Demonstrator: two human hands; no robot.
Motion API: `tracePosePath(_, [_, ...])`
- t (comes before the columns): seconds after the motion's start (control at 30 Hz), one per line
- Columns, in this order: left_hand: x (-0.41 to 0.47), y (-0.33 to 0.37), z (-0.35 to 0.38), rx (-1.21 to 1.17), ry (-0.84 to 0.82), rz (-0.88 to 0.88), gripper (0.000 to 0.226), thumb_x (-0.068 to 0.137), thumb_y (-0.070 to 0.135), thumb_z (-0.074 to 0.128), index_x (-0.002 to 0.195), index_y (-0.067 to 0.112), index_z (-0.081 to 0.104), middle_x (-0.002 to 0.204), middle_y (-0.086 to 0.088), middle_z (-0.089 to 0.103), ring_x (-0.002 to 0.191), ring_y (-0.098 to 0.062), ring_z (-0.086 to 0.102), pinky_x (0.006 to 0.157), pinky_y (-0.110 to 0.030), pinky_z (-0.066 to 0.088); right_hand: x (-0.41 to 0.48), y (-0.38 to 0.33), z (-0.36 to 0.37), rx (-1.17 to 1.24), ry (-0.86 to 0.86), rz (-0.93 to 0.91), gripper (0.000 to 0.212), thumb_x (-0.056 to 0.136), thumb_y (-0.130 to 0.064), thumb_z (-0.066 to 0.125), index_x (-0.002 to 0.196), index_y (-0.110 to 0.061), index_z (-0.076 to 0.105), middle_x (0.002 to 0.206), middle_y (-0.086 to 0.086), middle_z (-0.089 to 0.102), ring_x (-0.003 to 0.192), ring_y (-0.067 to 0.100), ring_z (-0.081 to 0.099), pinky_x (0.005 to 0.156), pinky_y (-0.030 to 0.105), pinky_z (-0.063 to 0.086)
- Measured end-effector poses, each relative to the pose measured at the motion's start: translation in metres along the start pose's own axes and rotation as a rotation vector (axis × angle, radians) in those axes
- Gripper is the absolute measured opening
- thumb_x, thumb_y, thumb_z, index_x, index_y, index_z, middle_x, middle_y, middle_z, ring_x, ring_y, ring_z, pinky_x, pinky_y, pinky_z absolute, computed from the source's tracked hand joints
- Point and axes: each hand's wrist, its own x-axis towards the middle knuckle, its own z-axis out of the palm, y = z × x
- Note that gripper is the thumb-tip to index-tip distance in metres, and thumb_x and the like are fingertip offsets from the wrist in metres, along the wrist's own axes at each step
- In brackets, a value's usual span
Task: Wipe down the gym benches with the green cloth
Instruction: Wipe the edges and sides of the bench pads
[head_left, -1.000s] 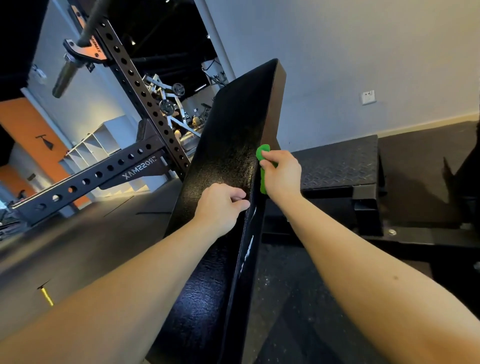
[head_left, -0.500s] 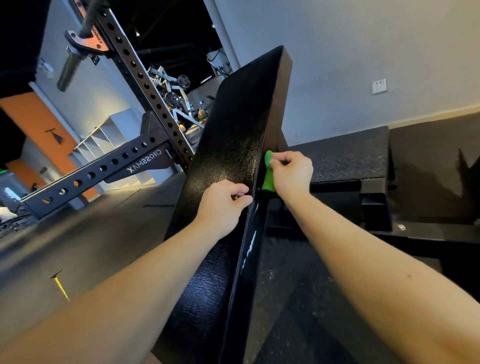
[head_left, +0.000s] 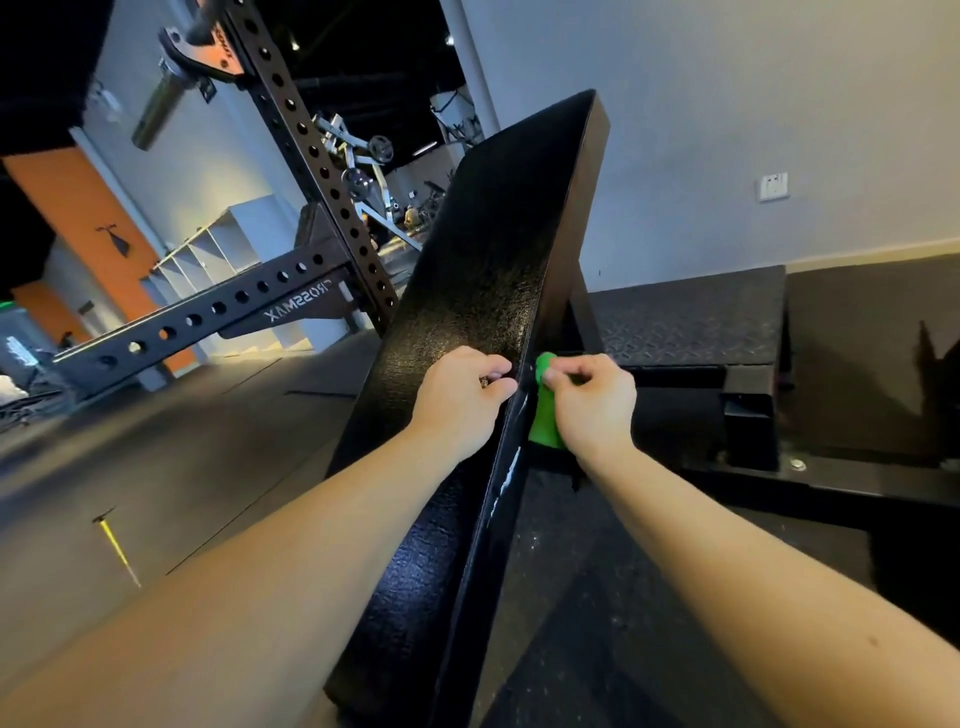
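**Green cloth held to the bench pad's side**

The green cloth is bunched in the right grip, whose fingers are curled round it. It is pressed against the side face of the tilted bench pad. The left grip is curled on the pad's top, just across the edge from the cloth, with nothing seen in it. The contents of the white cubby shelves cannot be made out.

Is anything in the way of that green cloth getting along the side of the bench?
Nothing separates the green cloth from the bench: the right hand holds it against the pad's side edge. Only the left hand is close, gripping that edge beside the cloth, so it covers a small patch.
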Motion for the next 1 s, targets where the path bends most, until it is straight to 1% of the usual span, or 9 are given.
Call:
tracePosePath(0.1, [-0.001,-0.001,-0.002,0.004,-0.025,0.004,0.029,0.095,0.021,0.068,0.123,0.021,0.072,0.111,0.007,0.063,0.105,-0.015,0.058,0.099,-0.033,0.046,0.033,-0.020,0.006,0.082,0.095,0.023,0.012,0.089,-0.012,0.071,0.091,-0.020,0.079,0.096,-0.011,0.069,0.095,0.009,0.064,0.099,0.036,0.051])
tracePosePath(0.17, [-0.003,-0.005,-0.002,0.006,-0.055,0.015,0.032,0.095,0.018,0.067,0.127,0.023,0.069,0.114,0.007,0.060,0.102,-0.013,0.052,0.102,-0.035,0.045,0.035,-0.020,0.007,0.108,0.086,0.031,0.012,0.092,-0.014,0.070,0.097,-0.020,0.079,0.096,-0.015,0.068,0.092,0.005,0.064,0.097,0.036,0.054])
tracePosePath(0.23, [-0.004,-0.009,-0.003,0.003,-0.083,0.020,0.036,0.094,0.018,0.067,0.129,0.027,0.067,0.113,0.011,0.056,0.099,-0.014,0.048,0.105,-0.042,0.043,0.018,-0.019,0.006,0.128,0.036,0.011,0.013,0.092,-0.016,0.071,0.092,-0.029,0.076,0.096,-0.018,0.067,0.093,0.003,0.065,0.094,0.036,0.055])
tracePosePath(0.3, [-0.006,-0.012,-0.003,0.001,-0.099,0.027,0.040,0.092,0.020,0.068,0.129,0.032,0.065,0.111,0.014,0.053,0.096,-0.015,0.049,0.106,-0.047,0.042,-0.010,-0.014,0.001,0.111,-0.037,-0.056,0.019,0.091,-0.014,0.072,0.087,-0.032,0.071,0.096,-0.019,0.066,0.095,-0.002,0.063,0.094,0.024,0.051])
tracePosePath(0.4, [-0.013,-0.009,-0.004,0.019,-0.062,0.030,0.038,0.090,0.019,0.070,0.126,0.031,0.067,0.106,0.014,0.054,0.093,-0.014,0.050,0.104,-0.046,0.042,-0.054,-0.001,-0.009,0.047,-0.137,-0.172,0.016,0.088,-0.008,0.075,0.088,-0.024,0.070,0.094,-0.016,0.067,0.095,-0.006,0.061,0.088,0.007,0.041])
tracePosePath(0.5, [-0.025,-0.009,-0.003,0.003,0.034,0.013,0.022,0.089,0.021,0.074,0.109,0.030,0.072,0.094,0.015,0.058,0.083,-0.006,0.052,0.095,-0.037,0.047,-0.060,0.001,-0.008,0.044,-0.150,-0.117,0.013,0.086,-0.009,0.078,0.087,-0.021,0.072,0.093,-0.013,0.068,0.092,-0.001,0.062,0.088,0.013,0.044])
tracePosePath(0.63, [-0.040,-0.016,-0.004,0.011,0.068,-0.002,0.006,0.088,0.023,0.074,0.093,0.027,0.073,0.093,0.012,0.063,0.086,-0.003,0.057,0.081,-0.023,0.043,-0.011,-0.025,0.004,0.051,0.005,-0.055,0.010,0.089,-0.013,0.075,0.088,-0.023,0.072,0.095,-0.013,0.064,0.093,0.005,0.057,0.092,0.023,0.042])
tracePosePath(0.77, [-0.049,-0.020,-0.005,0.030,0.070,0.001,0.007,0.089,0.024,0.074,0.095,0.022,0.076,0.092,0.011,0.063,0.084,0.000,0.055,0.080,-0.021,0.041,0.016,-0.030,0.005,0.037,0.023,-0.020,0.007,0.093,-0.017,0.071,0.096,-0.023,0.072,0.104,-0.009,0.064,0.097,0.008,0.057,0.095,0.027,0.045])
tracePosePath(1.0, [-0.055,-0.020,-0.005,0.023,0.054,0.010,0.017,0.091,0.022,0.073,0.107,0.019,0.077,0.100,0.006,0.063,0.085,-0.006,0.055,0.082,-0.020,0.041,-0.076,0.009,-0.013,-0.024,-0.202,-0.036,0.010,0.088,-0.014,0.076,0.089,-0.021,0.070,0.094,-0.012,0.067,0.091,0.004,0.061,0.084,0.016,0.042])
